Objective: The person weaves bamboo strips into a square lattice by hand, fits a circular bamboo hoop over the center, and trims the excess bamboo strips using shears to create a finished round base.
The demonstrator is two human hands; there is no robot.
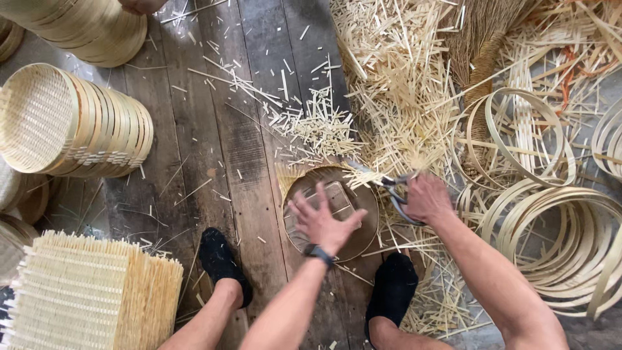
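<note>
My left hand (322,220) hovers with fingers spread over a round wooden block (363,214) on the plank floor; it holds nothing. A small square block lies on the round one under my palm. My right hand (424,196) grips a pair of metal scissors (382,181), whose blades point left over the round block's far rim. A fringe of pale bamboo slats sticks out from the block's left edge (288,175). My two feet in black socks (220,259) rest on either side of the block.
A stack of round woven bamboo trays (78,123) lies at the left, another (91,26) above it. Square woven mats (84,291) are piled bottom left. Bamboo offcuts (402,84) litter the floor ahead. Bamboo hoops (557,227) and a straw broom (479,45) lie right.
</note>
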